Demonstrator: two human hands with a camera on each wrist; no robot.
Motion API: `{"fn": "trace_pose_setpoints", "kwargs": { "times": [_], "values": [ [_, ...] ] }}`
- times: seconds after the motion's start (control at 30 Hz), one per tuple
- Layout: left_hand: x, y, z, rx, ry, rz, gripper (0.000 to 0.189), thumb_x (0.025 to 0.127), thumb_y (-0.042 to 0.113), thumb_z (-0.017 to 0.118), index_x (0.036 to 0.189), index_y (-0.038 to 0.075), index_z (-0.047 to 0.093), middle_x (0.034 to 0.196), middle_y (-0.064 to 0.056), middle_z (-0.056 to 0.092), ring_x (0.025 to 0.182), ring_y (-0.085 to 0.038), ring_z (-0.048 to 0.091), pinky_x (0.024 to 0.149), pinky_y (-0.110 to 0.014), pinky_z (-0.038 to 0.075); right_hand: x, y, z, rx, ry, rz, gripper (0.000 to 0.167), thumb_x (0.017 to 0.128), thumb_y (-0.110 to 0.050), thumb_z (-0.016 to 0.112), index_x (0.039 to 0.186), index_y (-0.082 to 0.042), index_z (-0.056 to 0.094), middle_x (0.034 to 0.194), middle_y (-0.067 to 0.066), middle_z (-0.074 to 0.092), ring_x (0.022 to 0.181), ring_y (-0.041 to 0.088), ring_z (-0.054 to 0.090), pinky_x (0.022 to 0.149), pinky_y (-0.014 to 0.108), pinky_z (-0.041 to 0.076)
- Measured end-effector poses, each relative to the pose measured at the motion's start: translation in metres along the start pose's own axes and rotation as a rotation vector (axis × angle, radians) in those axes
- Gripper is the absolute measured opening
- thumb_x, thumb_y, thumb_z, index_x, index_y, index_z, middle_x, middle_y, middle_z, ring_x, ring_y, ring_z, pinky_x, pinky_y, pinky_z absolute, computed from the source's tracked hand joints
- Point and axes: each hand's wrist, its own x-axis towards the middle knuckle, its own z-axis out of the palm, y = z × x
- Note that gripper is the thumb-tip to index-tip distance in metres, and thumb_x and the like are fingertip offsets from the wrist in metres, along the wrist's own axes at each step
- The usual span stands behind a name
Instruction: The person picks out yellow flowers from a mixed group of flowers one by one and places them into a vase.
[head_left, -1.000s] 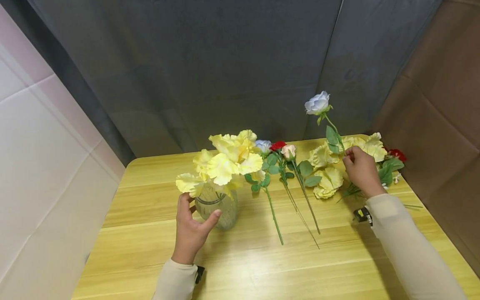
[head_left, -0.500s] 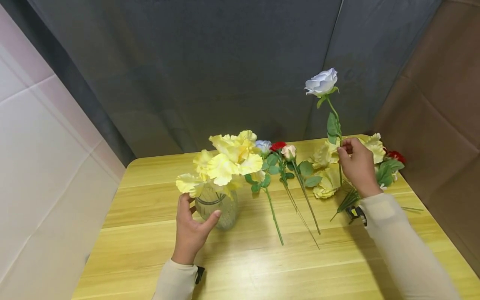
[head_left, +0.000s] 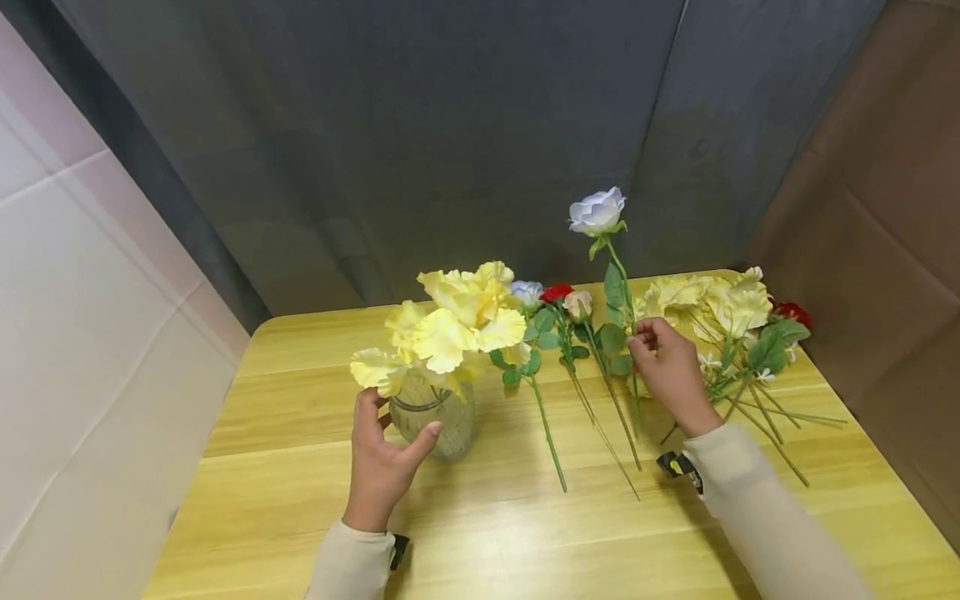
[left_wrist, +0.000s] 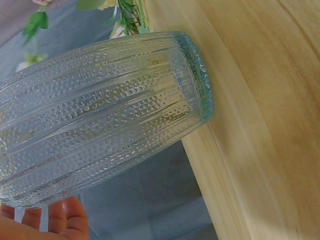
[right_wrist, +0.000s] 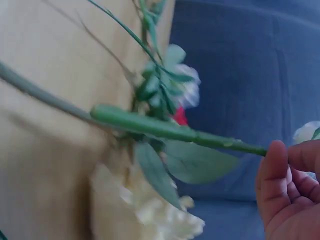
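Fronting grey cloth point(head_left: 450, 150), the wood-grained table point(head_left: 285, 508) bears a glass vase point(head_left: 457, 427).

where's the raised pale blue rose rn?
Head view, right of centre: the pale blue rose shows against the dark backdrop, pinched in the right hand, its bloom above the peach rose.

Just behind the bare left hand point(head_left: 386, 467), a plain, light beige long sleeve point(head_left: 348, 562) ends at the wrist, with a small black wrist camera point(head_left: 400, 551) along its inner edge. Behind the right hand point(head_left: 672, 371), a matching beige cuff point(head_left: 720, 462) shows soft creases; its boxy black camera point(head_left: 678, 467) bears a yellow mark.
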Motion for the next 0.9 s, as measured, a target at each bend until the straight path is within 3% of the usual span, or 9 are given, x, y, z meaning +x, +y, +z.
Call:
{"fn": "trace_pose_setpoints", "kwargs": {
  "times": [0.1, 0.33, 0.5, 0.57, 0.7, 0.9],
  "values": [
    [-0.001, 0.000, 0.000, 0.000, 0.000, -0.005, 0.070, 0.075, 0.011, 0.085, 0.133, 0.003, 0.046, 0.127, -0.015, 0.049, 0.118, -0.032, 0.047, 0.091, -0.043, 0.044, -0.006, 0.007, 0.012, -0.010, -0.070, 0.027, 0.022, 0.102, -0.014, 0.056, 0.117, 0.002, 0.058, 0.091, 0.010, 0.061, 0.063, 0.025, 0.061, 0.052, 0.030, 0.050],
    [-0.002, -0.001, 0.000, -0.003, 0.002, 0.001, 0.071, 0.075, 0.012, 0.085, 0.133, 0.002, 0.046, 0.127, -0.019, 0.049, 0.118, -0.034, 0.047, 0.091, -0.041, 0.044, -0.013, 0.028, 0.032, -0.088, -0.219, 0.099, 0.017, 0.101, -0.010, 0.052, 0.112, 0.001, 0.060, 0.074, 0.005, 0.055, 0.057, 0.016, 0.046, 0.059, 0.031, 0.043],
    [-0.001, -0.001, -0.001, -0.001, 0.005, 0.010, 0.071, 0.075, 0.012, 0.085, 0.133, 0.002, 0.046, 0.128, -0.017, 0.049, 0.118, -0.033, 0.047, 0.091, -0.046, 0.044, -0.016, 0.034, 0.036, -0.119, -0.288, 0.108, 0.013, 0.101, -0.008, 0.050, 0.105, 0.000, 0.060, 0.078, 0.007, 0.057, 0.059, 0.016, 0.051, 0.056, 0.032, 0.044],
    [0.000, -0.002, -0.001, -0.002, 0.004, 0.013, 0.071, 0.075, 0.012, 0.084, 0.134, 0.002, 0.046, 0.128, -0.015, 0.049, 0.118, -0.033, 0.047, 0.090, -0.047, 0.044, -0.017, 0.034, 0.035, -0.129, -0.288, 0.107, 0.018, 0.101, -0.010, 0.050, 0.110, 0.001, 0.062, 0.088, 0.009, 0.064, 0.064, 0.016, 0.056, 0.061, 0.036, 0.050],
    [0.000, -0.002, -0.001, -0.012, 0.004, 0.015, 0.071, 0.075, 0.011, 0.084, 0.134, 0.002, 0.046, 0.128, -0.014, 0.049, 0.118, -0.033, 0.047, 0.090, -0.049, 0.044, -0.022, 0.032, 0.022, -0.152, -0.249, 0.106, 0.027, 0.102, -0.017, 0.050, 0.119, 0.000, 0.062, 0.102, 0.011, 0.067, 0.070, 0.016, 0.056, 0.069, 0.038, 0.050],
    [0.000, -0.002, -0.001, -0.031, 0.003, 0.010, 0.071, 0.076, 0.010, 0.084, 0.135, 0.003, 0.046, 0.129, -0.016, 0.048, 0.118, -0.032, 0.047, 0.090, -0.050, 0.043, -0.037, 0.042, -0.009, -0.161, -0.180, 0.152, 0.029, 0.103, -0.023, 0.051, 0.118, 0.000, 0.061, 0.085, 0.010, 0.064, 0.057, 0.018, 0.048, 0.053, 0.034, 0.042]
  ]
}}
